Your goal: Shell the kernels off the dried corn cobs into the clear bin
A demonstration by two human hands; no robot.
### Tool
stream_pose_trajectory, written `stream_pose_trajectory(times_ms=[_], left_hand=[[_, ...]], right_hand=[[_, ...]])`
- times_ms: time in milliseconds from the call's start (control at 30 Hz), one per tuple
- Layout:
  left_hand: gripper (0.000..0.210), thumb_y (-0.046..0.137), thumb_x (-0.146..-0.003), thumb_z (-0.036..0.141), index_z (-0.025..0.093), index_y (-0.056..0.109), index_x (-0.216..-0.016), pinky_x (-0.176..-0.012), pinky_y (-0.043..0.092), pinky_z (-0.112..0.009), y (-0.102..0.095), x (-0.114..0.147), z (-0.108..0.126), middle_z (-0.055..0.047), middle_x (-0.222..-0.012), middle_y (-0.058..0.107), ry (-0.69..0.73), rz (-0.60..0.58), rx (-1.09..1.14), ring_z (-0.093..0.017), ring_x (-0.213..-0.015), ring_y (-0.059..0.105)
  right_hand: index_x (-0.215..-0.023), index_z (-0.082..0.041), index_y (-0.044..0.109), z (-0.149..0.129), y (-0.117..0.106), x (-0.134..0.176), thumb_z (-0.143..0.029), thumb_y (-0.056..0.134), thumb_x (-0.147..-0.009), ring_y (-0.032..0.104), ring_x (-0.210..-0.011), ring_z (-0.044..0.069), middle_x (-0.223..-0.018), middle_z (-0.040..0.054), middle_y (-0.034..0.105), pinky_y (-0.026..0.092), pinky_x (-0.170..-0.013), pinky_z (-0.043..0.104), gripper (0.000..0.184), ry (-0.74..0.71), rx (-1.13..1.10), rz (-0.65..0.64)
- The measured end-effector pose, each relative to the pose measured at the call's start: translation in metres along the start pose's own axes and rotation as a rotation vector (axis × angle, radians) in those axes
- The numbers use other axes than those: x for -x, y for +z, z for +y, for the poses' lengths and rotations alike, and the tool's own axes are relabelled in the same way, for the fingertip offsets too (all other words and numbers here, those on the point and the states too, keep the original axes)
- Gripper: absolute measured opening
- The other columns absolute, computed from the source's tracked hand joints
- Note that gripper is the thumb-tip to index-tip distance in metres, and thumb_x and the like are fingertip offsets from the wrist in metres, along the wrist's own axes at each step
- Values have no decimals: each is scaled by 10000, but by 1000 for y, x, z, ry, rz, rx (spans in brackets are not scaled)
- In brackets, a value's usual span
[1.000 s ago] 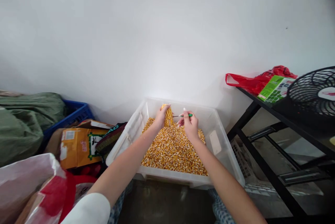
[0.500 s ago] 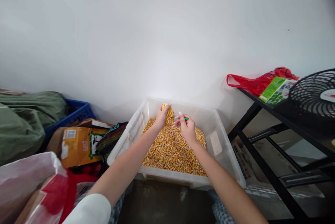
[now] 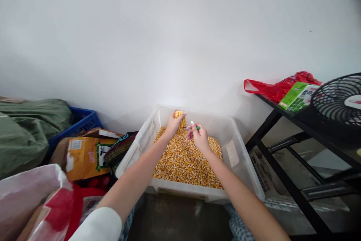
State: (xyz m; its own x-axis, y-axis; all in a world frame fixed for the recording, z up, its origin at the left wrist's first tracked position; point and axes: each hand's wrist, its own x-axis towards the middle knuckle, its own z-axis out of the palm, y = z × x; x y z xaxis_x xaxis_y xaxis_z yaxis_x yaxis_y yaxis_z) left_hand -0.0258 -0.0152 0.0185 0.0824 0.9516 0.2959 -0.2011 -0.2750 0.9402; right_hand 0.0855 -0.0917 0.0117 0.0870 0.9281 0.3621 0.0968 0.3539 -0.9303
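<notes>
A clear plastic bin point(image 3: 244, 169) sits on the floor in front of me, filled with loose yellow corn kernels point(image 3: 184, 162). My left hand point(image 3: 172, 123) grips a corn cob point(image 3: 180, 117) upright over the kernels near the bin's far wall. My right hand point(image 3: 199, 135) holds a small green-handled tool point(image 3: 194, 126), its metal tip pointing left against the cob. The two hands are close together over the far end of the bin.
To the left lie an orange cardboard box point(image 3: 83, 156), a blue crate point(image 3: 77, 124), a green cloth bundle point(image 3: 28, 132) and a red-and-white bag point(image 3: 42, 203). On the right, a black rack point(image 3: 284, 147) carries a red bag point(image 3: 275, 88), a green carton point(image 3: 296, 96) and a black fan point(image 3: 337, 102).
My right hand has drawn in to the left, bringing the tool's tip up to the cob. The left hand has kept its grip on the cob.
</notes>
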Motion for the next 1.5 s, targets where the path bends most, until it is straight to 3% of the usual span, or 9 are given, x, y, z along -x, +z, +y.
stream_pose_trajectory(times_ms=[167,333,533,767,1000,1500], left_hand=[[316,582,-659,440,175,469,-790,-454,405,-213,-2,-2,0,23,-572,517,-53,26,35,-105,-468,512],[329,584,-653,446,178,460,-798,-457,425,-232,-3,-4,2,21,-554,515,-146,68,100,-119,-465,524],[324,580,-657,453,176,479,-793,-431,409,-227,0,1,4,14,-565,522,-113,-7,63,-125,-465,526],[309,596,-649,430,164,487,-762,-456,399,-202,2,2,3,32,-571,493,-41,40,26,-86,-477,475],[338,602,-645,443,174,476,-807,-464,431,-234,4,3,5,21,-577,514,-111,25,93,-109,-474,507],[362,594,-648,449,170,471,-843,-450,423,-230,3,2,3,21,-575,519,-107,20,106,-109,-468,510]], right_hand=[[-792,-162,551,-7,1,6,-474,395,-802,535,-486,95,-577,7,565,446,-491,205,349,-117,143,-35],[-829,-159,557,-14,0,6,-470,380,-810,543,-518,102,-626,26,585,463,-525,224,359,-126,65,16],[-859,-152,564,-12,2,3,-473,382,-808,562,-533,110,-650,36,603,471,-525,233,373,-102,28,-17],[-843,-157,574,-9,4,4,-493,388,-796,563,-496,107,-619,26,607,457,-497,223,387,-84,78,49],[-819,-153,557,-8,0,4,-520,388,-781,565,-485,113,-600,28,606,463,-479,228,405,-97,43,113],[-809,-151,559,-8,1,3,-496,402,-786,570,-497,110,-609,27,607,465,-489,221,380,-91,37,85]])
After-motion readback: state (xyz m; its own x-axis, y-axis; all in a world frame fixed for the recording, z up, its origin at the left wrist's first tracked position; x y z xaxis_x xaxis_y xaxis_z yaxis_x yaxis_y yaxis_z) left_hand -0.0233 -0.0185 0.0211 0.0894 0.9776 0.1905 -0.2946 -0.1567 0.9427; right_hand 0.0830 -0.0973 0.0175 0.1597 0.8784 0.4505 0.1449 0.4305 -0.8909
